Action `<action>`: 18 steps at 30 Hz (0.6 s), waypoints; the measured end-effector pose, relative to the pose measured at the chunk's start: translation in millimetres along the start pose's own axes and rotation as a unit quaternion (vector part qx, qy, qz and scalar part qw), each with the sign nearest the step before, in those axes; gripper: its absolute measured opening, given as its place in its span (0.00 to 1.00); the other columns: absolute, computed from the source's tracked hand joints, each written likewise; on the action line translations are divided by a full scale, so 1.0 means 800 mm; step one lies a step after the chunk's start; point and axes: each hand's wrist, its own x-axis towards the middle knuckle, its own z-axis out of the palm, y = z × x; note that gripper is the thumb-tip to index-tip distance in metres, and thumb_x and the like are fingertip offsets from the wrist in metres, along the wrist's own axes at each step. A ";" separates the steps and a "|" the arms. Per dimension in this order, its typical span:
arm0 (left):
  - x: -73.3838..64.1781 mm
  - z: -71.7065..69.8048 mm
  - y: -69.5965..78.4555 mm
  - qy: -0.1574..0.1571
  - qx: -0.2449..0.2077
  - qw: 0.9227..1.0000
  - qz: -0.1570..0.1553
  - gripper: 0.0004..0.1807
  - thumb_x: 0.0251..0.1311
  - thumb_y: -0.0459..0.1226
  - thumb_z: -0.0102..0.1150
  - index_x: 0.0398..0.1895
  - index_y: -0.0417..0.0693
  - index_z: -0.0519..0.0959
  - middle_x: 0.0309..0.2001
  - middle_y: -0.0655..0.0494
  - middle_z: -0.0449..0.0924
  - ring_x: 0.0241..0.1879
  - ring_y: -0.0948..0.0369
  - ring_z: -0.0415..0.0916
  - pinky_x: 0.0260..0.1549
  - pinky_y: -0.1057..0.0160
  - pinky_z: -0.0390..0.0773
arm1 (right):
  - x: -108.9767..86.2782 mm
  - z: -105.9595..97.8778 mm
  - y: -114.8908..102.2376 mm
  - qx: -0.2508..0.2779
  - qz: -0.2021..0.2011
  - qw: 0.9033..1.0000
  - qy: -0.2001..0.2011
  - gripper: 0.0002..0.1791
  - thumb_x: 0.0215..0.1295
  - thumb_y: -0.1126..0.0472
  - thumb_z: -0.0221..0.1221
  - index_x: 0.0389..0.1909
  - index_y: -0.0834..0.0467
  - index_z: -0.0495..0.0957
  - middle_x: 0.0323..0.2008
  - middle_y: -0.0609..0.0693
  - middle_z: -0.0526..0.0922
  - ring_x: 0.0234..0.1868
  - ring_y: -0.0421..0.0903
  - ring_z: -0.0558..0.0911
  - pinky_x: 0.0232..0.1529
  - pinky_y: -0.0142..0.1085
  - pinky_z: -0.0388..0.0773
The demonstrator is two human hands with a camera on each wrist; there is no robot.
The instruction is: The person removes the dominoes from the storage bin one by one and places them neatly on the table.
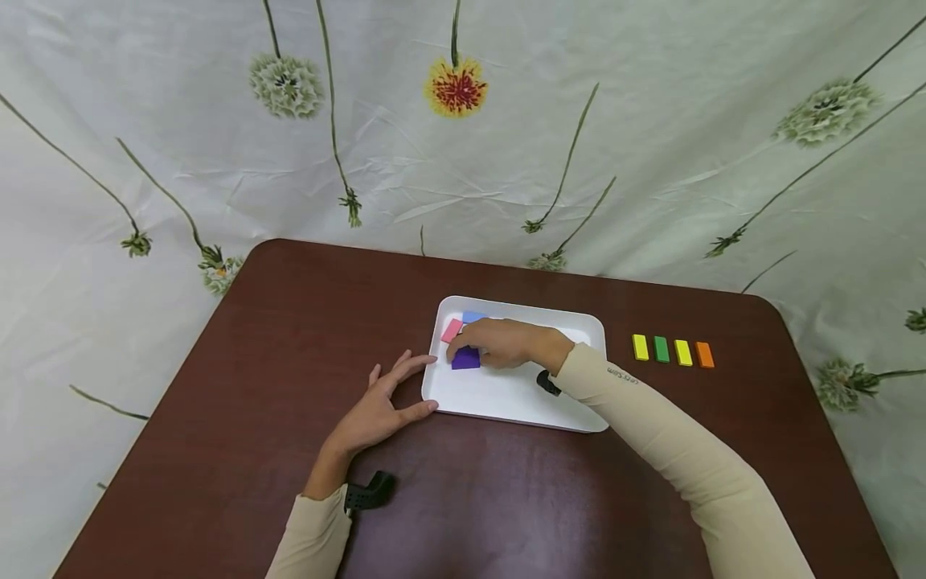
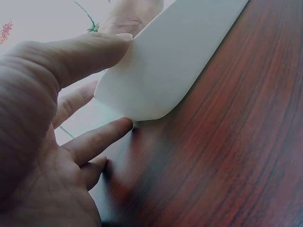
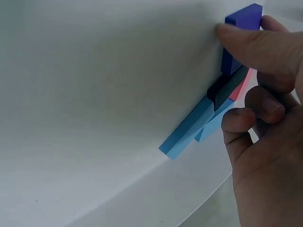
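Note:
A white tray [image 1: 521,402] lies on the table, with my right hand [image 1: 502,342] reaching over its left part. Between thumb and forefinger that hand pinches a purple block [image 3: 244,21], which is low over the tray floor. Close by in the tray are a pink block [image 1: 452,330], a light blue block [image 3: 187,130] and a dark block [image 3: 229,87]; another light blue piece is partly hidden behind them. My left hand [image 1: 372,414] touches the tray's left end with thumb and fingertips, the fingers spread and fairly straight.
Right of the tray, a row on the brown table [image 1: 304,322] has a yellow block [image 1: 640,347], a green block [image 1: 661,350], a second yellow block [image 1: 683,353] and an orange block [image 1: 705,355]. A flowered cloth [image 1: 405,161] hangs behind the table's far edge.

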 end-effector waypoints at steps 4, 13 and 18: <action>0.001 0.000 0.000 0.004 0.003 1.000 0.000 0.36 0.59 0.44 0.71 0.71 0.59 0.68 0.74 0.49 0.65 0.80 0.47 0.43 0.70 0.31 0.25 | 0.004 0.002 0.000 -0.002 -0.002 1.000 -0.006 0.22 0.65 0.74 0.57 0.57 0.52 0.78 0.55 0.46 0.82 0.54 0.45 0.79 0.62 0.38 0.73; 0.001 0.002 0.001 0.002 0.004 1.000 -0.004 0.36 0.59 0.44 0.71 0.71 0.59 0.68 0.74 0.49 0.64 0.80 0.47 0.43 0.70 0.32 0.25 | 0.006 0.002 -0.003 -0.002 0.008 1.000 -0.022 0.22 0.60 0.72 0.63 0.55 0.54 0.77 0.45 0.45 0.80 0.46 0.43 0.76 0.54 0.34 0.72; 0.002 0.002 0.000 0.003 0.004 1.000 -0.005 0.36 0.59 0.44 0.71 0.71 0.58 0.68 0.74 0.49 0.64 0.80 0.47 0.42 0.70 0.32 0.25 | 0.003 0.002 -0.007 -0.006 0.024 0.999 -0.028 0.21 0.63 0.67 0.66 0.57 0.56 0.77 0.49 0.48 0.81 0.50 0.44 0.77 0.59 0.37 0.73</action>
